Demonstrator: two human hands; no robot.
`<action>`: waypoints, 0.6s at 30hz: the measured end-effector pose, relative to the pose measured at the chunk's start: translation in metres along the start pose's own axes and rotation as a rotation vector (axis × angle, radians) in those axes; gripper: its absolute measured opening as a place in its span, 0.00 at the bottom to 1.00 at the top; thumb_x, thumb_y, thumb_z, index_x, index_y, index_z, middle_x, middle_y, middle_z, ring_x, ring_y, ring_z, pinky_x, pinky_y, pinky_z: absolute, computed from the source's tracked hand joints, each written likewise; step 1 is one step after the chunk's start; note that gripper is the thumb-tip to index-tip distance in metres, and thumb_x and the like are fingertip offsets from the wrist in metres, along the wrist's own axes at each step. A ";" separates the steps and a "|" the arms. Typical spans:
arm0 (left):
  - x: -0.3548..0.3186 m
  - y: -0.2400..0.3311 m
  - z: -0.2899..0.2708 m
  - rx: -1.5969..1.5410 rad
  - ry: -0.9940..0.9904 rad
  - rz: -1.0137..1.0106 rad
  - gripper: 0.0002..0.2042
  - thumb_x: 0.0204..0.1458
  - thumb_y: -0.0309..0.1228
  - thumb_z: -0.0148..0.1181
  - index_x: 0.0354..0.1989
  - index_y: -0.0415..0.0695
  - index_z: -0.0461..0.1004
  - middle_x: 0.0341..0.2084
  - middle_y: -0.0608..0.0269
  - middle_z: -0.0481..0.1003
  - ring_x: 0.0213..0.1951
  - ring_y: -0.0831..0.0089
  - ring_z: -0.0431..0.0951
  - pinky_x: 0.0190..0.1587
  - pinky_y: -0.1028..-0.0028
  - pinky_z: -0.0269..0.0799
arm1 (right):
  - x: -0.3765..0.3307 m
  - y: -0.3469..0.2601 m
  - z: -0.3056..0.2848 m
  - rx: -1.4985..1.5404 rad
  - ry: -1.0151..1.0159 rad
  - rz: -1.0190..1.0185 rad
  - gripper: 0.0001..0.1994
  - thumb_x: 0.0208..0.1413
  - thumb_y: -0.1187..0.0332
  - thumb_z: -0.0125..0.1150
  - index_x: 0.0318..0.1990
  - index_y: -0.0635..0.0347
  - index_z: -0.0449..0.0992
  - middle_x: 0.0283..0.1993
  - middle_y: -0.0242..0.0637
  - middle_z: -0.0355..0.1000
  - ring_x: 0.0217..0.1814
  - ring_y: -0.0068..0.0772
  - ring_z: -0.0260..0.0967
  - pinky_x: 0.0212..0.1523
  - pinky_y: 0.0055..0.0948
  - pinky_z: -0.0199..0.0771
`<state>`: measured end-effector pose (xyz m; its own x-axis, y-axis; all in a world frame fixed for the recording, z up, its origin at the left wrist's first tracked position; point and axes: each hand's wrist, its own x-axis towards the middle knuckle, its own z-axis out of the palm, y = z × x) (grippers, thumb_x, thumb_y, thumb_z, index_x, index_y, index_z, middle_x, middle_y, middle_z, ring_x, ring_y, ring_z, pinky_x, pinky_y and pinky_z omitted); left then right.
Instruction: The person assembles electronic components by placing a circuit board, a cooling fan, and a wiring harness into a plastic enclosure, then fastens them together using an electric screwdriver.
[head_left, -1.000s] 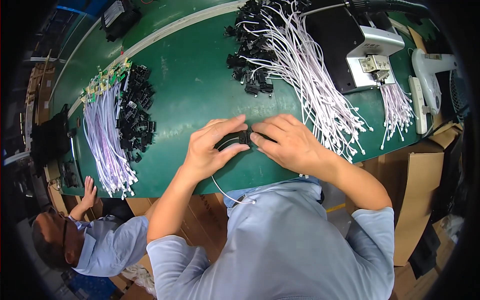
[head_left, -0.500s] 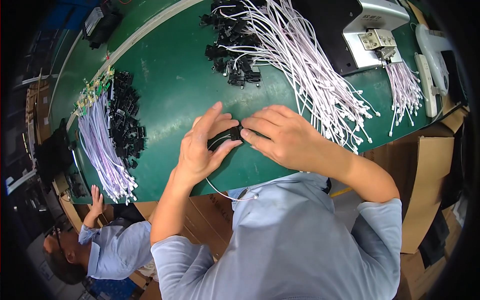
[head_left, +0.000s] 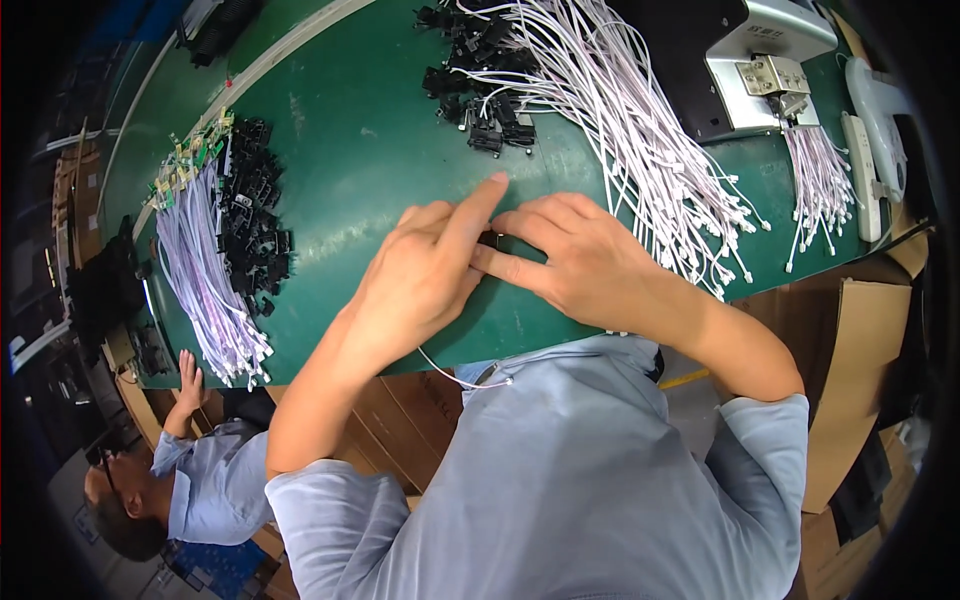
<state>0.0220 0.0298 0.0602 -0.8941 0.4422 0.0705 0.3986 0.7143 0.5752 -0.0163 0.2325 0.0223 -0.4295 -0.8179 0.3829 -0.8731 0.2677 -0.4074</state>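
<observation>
My left hand [head_left: 422, 262] and my right hand [head_left: 588, 258] meet over the near middle of the green table. Between their fingertips is a small black plastic part [head_left: 491, 238], mostly covered by the fingers. The left index finger points up and away, while its other fingers curl in at the part. Thumb and index finger of the right hand pinch at the part's right side. From beneath the left hand a thin white cable [head_left: 463, 383] droops over the table edge, its small white connector resting against my shirt.
Left on the table [head_left: 330, 190] lies a bundle of white cables [head_left: 200, 265] beside black parts [head_left: 250, 205]. More white cables [head_left: 640, 130] with black parts [head_left: 500, 130] spread at the far right. Beyond stands a metal fixture [head_left: 770, 75]. A co-worker [head_left: 215, 480] sits at left.
My left hand has turned palm-down and moved over the black part, hiding most of it. Its index finger now stretches out further. The right hand has shifted slightly right and away from me.
</observation>
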 end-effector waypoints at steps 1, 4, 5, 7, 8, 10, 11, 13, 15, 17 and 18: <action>-0.001 0.001 0.001 0.022 0.010 0.012 0.33 0.40 0.17 0.60 0.60 0.35 0.61 0.32 0.53 0.76 0.37 0.57 0.76 0.43 0.63 0.69 | 0.002 0.001 -0.001 -0.013 -0.002 0.000 0.19 0.47 0.71 0.56 0.50 0.50 0.77 0.47 0.35 0.70 0.49 0.34 0.68 0.52 0.36 0.68; -0.014 0.004 0.004 0.098 0.059 0.057 0.32 0.39 0.17 0.60 0.59 0.34 0.63 0.34 0.54 0.76 0.39 0.58 0.76 0.44 0.64 0.69 | 0.002 -0.010 -0.003 -0.027 -0.020 0.007 0.20 0.47 0.71 0.55 0.51 0.48 0.76 0.48 0.34 0.69 0.51 0.34 0.67 0.52 0.37 0.67; -0.014 0.002 0.005 0.164 0.101 0.105 0.32 0.39 0.17 0.60 0.59 0.35 0.63 0.35 0.54 0.76 0.40 0.58 0.76 0.45 0.65 0.69 | 0.002 -0.009 -0.002 -0.023 -0.012 -0.002 0.20 0.48 0.71 0.55 0.51 0.48 0.76 0.49 0.35 0.69 0.52 0.35 0.67 0.52 0.37 0.67; -0.013 0.002 0.007 0.116 0.119 0.110 0.33 0.38 0.16 0.61 0.59 0.35 0.63 0.35 0.54 0.76 0.39 0.58 0.76 0.45 0.65 0.69 | 0.000 -0.008 -0.003 -0.038 0.000 -0.023 0.20 0.49 0.71 0.54 0.51 0.48 0.76 0.50 0.35 0.69 0.52 0.36 0.66 0.52 0.37 0.67; -0.012 0.002 0.007 0.070 0.124 0.108 0.34 0.37 0.16 0.62 0.59 0.35 0.62 0.35 0.54 0.76 0.39 0.59 0.76 0.45 0.65 0.68 | -0.002 -0.006 -0.006 0.022 -0.045 0.001 0.19 0.49 0.71 0.55 0.51 0.48 0.76 0.50 0.36 0.69 0.53 0.36 0.66 0.52 0.38 0.66; -0.015 0.000 0.013 0.057 0.208 0.144 0.35 0.36 0.16 0.63 0.60 0.35 0.61 0.35 0.54 0.76 0.39 0.59 0.76 0.46 0.64 0.68 | -0.004 0.001 -0.003 0.093 -0.002 -0.042 0.17 0.47 0.68 0.62 0.48 0.54 0.77 0.49 0.40 0.70 0.49 0.40 0.68 0.47 0.36 0.69; -0.017 -0.004 0.017 0.023 0.267 0.170 0.37 0.35 0.16 0.65 0.60 0.35 0.61 0.35 0.55 0.76 0.39 0.59 0.76 0.46 0.64 0.68 | -0.001 0.001 -0.004 0.066 0.015 -0.061 0.17 0.47 0.68 0.62 0.48 0.54 0.77 0.49 0.40 0.70 0.49 0.40 0.68 0.47 0.36 0.69; -0.025 -0.007 0.026 0.020 0.482 0.214 0.39 0.34 0.18 0.70 0.60 0.36 0.60 0.35 0.55 0.76 0.37 0.59 0.77 0.45 0.60 0.68 | 0.004 -0.005 -0.009 0.249 0.325 0.143 0.19 0.43 0.63 0.69 0.43 0.59 0.76 0.43 0.42 0.73 0.42 0.44 0.71 0.39 0.34 0.72; -0.022 0.002 0.027 0.022 0.590 0.300 0.41 0.34 0.19 0.71 0.61 0.37 0.58 0.34 0.57 0.77 0.36 0.59 0.77 0.45 0.57 0.68 | 0.010 -0.013 -0.019 0.231 0.325 0.214 0.17 0.42 0.61 0.72 0.34 0.63 0.76 0.33 0.44 0.74 0.32 0.44 0.72 0.30 0.33 0.72; -0.017 0.001 0.028 0.075 0.594 0.345 0.43 0.33 0.24 0.74 0.62 0.38 0.57 0.37 0.55 0.76 0.38 0.57 0.77 0.46 0.55 0.67 | 0.019 -0.017 -0.021 0.445 0.032 0.405 0.15 0.44 0.61 0.71 0.28 0.64 0.76 0.25 0.42 0.73 0.26 0.41 0.72 0.28 0.33 0.72; -0.015 0.000 0.027 0.125 0.595 0.378 0.45 0.32 0.28 0.76 0.62 0.39 0.57 0.40 0.54 0.75 0.41 0.55 0.76 0.47 0.53 0.66 | 0.024 -0.018 -0.019 0.476 0.018 0.477 0.14 0.46 0.62 0.69 0.25 0.65 0.75 0.20 0.42 0.72 0.22 0.41 0.71 0.26 0.32 0.71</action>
<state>0.0406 0.0378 0.0368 -0.6356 0.3263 0.6996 0.6916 0.6433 0.3283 -0.0152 0.2172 0.0544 -0.7503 -0.6560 0.0824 -0.3915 0.3404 -0.8549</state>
